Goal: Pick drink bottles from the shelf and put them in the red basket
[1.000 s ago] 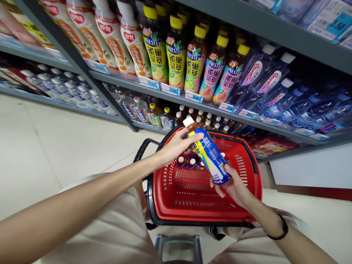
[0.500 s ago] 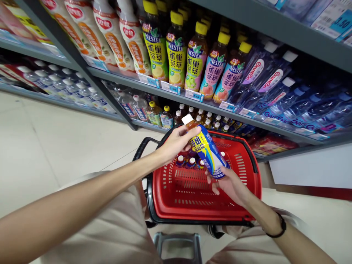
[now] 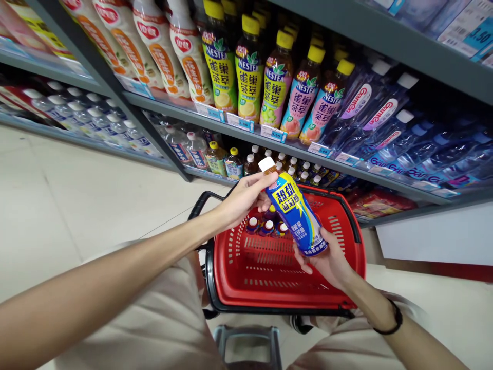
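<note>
Both my hands hold a drink bottle [image 3: 295,210] with a blue and yellow label and a white cap, tilted over a red shopping basket [image 3: 346,226]. My left hand [image 3: 242,198] grips the bottle near its neck, fingers curled round it. My right hand [image 3: 327,259] cups the bottle's bottom end from below. A few small bottles with white caps [image 3: 265,226] lie at the far end of the basket.
Grey store shelves [image 3: 292,149] run across the back, stocked with yellow-capped tea bottles [image 3: 275,77], white bottles [image 3: 154,46] and blue water bottles [image 3: 385,118]. Small bottles fill the lower shelf [image 3: 269,162]. Pale floor tiles [image 3: 69,200] spread to the left. A black trolley handle [image 3: 200,205] juts from the basket.
The bottle has turned in my hands, so the yellow label text now faces me. Both hands stayed over the basket, shifting only slightly.
</note>
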Demonstrator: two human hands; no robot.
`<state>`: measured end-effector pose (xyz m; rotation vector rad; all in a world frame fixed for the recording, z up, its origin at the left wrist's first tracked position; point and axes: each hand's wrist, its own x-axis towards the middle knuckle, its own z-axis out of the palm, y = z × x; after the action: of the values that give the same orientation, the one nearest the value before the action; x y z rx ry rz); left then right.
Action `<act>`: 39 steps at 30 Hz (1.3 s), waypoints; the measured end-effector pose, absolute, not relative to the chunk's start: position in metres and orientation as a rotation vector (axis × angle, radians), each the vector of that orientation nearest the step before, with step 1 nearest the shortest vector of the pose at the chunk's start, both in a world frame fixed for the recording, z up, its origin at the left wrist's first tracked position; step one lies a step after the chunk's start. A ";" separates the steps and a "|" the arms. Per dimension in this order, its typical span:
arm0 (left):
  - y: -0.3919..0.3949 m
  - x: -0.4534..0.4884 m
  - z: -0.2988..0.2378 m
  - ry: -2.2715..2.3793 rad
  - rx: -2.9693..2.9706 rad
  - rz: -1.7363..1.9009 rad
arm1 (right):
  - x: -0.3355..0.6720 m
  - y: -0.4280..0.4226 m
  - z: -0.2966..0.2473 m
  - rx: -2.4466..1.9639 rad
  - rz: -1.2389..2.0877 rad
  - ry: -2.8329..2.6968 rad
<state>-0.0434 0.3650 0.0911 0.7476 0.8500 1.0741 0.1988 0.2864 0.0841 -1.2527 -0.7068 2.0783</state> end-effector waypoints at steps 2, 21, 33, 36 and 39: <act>0.365 -0.043 0.093 0.859 0.754 1.094 | 0.195 0.287 0.084 -1.273 2.019 -0.653; 0.385 -0.046 0.074 0.785 0.878 0.959 | 0.201 0.288 0.082 -1.370 1.988 -0.687; 0.383 -0.056 0.081 0.732 0.913 0.933 | 0.197 0.293 0.084 -1.473 1.886 -0.738; 0.382 -0.055 0.081 0.784 0.921 0.964 | 0.197 0.291 0.082 -1.445 1.856 -0.861; 0.382 -0.053 0.079 0.837 0.938 0.977 | 0.198 0.288 0.081 -1.421 1.841 -0.992</act>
<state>-0.0534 0.3825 0.0788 0.9377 0.8365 0.9773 0.1981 0.2879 0.0808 -1.4209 -0.9921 1.8410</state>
